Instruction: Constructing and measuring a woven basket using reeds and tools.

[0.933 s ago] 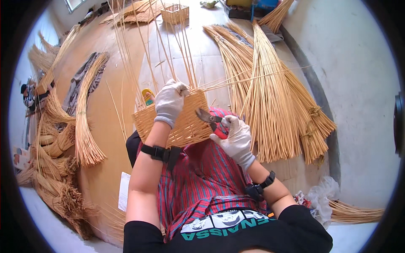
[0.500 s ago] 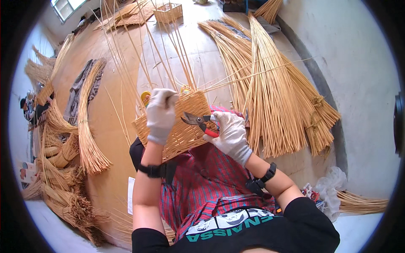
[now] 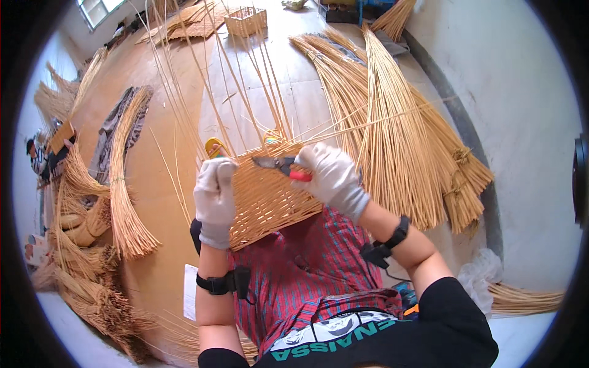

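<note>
A woven wicker panel (image 3: pixel 270 205) lies tilted over my lap, with long loose rods (image 3: pixel 239 80) rising from its far edge. My left hand (image 3: pixel 215 199), in a white glove, is closed at the panel's left edge; whatever its curled fingers hold is hidden. In my gloved right hand (image 3: pixel 331 175) is a pair of pruning shears (image 3: pixel 299 175) with red on the handle. Their dark blades point left, over the panel's far part. The glove hides most of the handles.
Large bundles of rods (image 3: pixel 392 135) lie on the floor at right, beside the wall. More bundles (image 3: pixel 126 184) and heaps of rods (image 3: pixel 92 282) fill the left side. A wicker basket (image 3: pixel 246 23) stands at the far end. Another person (image 3: pixel 40 156) sits at far left.
My left hand has moved down and left, to the panel's left edge. The shears and my right hand have shifted slightly up and left. The panel has turned and sits a little lower.
</note>
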`<action>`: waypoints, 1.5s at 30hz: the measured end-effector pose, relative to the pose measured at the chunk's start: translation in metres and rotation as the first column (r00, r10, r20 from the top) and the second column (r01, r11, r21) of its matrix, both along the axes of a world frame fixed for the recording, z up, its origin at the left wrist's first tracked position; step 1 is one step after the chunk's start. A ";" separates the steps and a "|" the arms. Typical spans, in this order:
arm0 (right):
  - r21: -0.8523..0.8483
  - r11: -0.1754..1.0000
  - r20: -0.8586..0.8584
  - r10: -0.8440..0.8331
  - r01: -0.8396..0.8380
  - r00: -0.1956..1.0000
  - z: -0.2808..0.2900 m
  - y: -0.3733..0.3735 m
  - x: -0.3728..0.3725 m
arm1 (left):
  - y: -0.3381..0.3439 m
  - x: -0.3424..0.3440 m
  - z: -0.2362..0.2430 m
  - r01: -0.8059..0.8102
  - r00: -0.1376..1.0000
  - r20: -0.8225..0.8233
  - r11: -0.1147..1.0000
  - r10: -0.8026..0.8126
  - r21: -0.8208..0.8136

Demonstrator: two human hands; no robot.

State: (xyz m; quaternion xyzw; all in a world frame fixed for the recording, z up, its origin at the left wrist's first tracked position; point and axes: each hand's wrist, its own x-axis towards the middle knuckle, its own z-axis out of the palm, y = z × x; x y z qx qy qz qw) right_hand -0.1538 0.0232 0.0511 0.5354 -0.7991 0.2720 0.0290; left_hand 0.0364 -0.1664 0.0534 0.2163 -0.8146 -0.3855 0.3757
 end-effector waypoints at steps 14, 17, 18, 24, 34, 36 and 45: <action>0.476 0.858 -0.687 0.500 -0.194 0.527 0.092 -0.089 -0.074 | 0.017 -0.035 -0.018 -0.141 0.889 0.375 0.935 0.264 -0.325; 0.466 0.873 -0.690 0.459 -0.142 0.559 0.086 -0.080 -0.071 | 0.014 -0.033 -0.023 -0.170 0.919 0.305 0.949 0.250 -0.266; 0.451 0.883 -0.641 0.424 -0.133 0.640 0.083 -0.069 -0.076 | 0.014 -0.032 -0.023 -0.153 0.916 0.321 0.949 0.241 -0.276; -0.032 0.996 -0.175 0.072 -0.079 0.982 0.074 0.047 -0.083 | 0.033 -0.045 -0.007 -0.175 0.935 0.219 0.899 0.279 -0.402; 0.406 0.741 0.644 -0.648 0.536 0.407 -0.229 0.225 -0.043 | 0.030 -0.087 -0.026 0.103 0.927 0.365 0.882 0.083 -0.461; 0.505 0.677 0.677 -0.695 0.536 0.240 -0.290 0.261 -0.052 | 0.035 -0.096 -0.026 0.050 0.936 0.323 0.859 0.137 -0.510; 0.754 0.163 -0.210 -0.859 0.637 0.468 -0.261 0.250 -0.085 | 0.056 -0.112 0.000 0.348 0.575 0.764 0.757 0.294 -0.553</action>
